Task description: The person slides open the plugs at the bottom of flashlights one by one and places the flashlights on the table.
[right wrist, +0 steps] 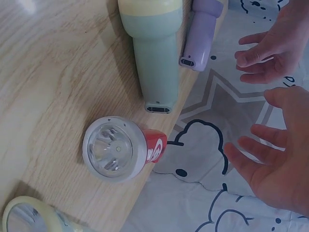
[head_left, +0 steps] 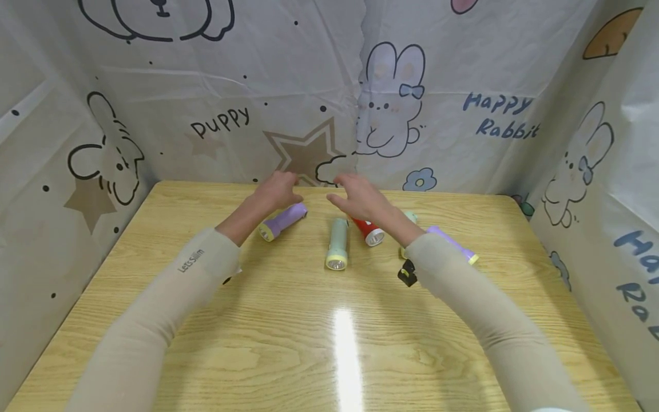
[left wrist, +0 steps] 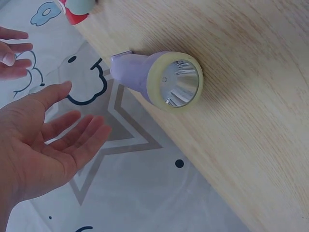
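Note:
My left hand (head_left: pixel 278 190) hovers near the table's back edge, fingers relaxed and holding nothing. Beside it lies a purple flashlight (head_left: pixel 286 220) with a yellow rim, its lens toward the front left. My right hand (head_left: pixel 362 197), also with loose fingers and nothing in them, hovers above a red flashlight (right wrist: pixel 155 145) with a white head. Between the hands a green flashlight (head_left: pixel 337 240) points its lens toward me. A second green flashlight (head_left: pixel 411 217) is partly hidden by my right forearm, and another purple flashlight (head_left: pixel 453 244) lies beyond it, partly covered by the sleeve.
The wooden table (head_left: pixel 268 343) reaches back to a printed white cloth (head_left: pixel 298 80) hung behind it and along both sides. A bright light reflection crosses the tabletop's front middle. A black wrist-camera piece (head_left: pixel 407 273) shows under my right sleeve.

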The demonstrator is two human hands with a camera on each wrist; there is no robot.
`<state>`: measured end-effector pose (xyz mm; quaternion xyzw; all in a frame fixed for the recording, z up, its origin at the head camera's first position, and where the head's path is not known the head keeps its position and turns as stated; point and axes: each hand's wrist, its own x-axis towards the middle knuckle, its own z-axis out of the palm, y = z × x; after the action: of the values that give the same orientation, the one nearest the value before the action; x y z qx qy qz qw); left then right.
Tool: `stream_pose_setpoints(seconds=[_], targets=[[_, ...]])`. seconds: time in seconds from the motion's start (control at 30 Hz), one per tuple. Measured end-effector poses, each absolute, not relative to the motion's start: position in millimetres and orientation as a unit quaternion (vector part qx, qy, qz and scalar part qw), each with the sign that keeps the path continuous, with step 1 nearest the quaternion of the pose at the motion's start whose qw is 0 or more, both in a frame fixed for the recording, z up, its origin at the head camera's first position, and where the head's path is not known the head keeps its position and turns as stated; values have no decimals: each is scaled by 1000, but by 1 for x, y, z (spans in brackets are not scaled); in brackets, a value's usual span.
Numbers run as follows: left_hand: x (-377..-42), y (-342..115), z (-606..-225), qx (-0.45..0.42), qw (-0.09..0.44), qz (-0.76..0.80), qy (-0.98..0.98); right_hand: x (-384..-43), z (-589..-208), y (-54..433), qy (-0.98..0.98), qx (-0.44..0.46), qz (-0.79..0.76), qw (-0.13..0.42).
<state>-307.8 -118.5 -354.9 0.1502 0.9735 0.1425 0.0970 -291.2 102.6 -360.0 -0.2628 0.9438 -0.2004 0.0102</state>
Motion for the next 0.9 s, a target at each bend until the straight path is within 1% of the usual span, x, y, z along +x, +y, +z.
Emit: stream_pose_setpoints(seconds=[0.37, 0.5, 0.77, 0.9], targets=[[-308, -126, -363, 137, 99, 160, 973, -291, -369, 93, 940, -253, -227, 22], [-307, -128, -363, 127, 107, 167, 972, -292, -372, 89, 938, -259, -228, 26], [-306, -132, -362, 125, 115, 164, 972, -285, -373, 80, 936, -260, -227, 71], [-307, -134, -363, 126, 116, 162, 972, -284, -374, 77, 934, -251, -241, 79]])
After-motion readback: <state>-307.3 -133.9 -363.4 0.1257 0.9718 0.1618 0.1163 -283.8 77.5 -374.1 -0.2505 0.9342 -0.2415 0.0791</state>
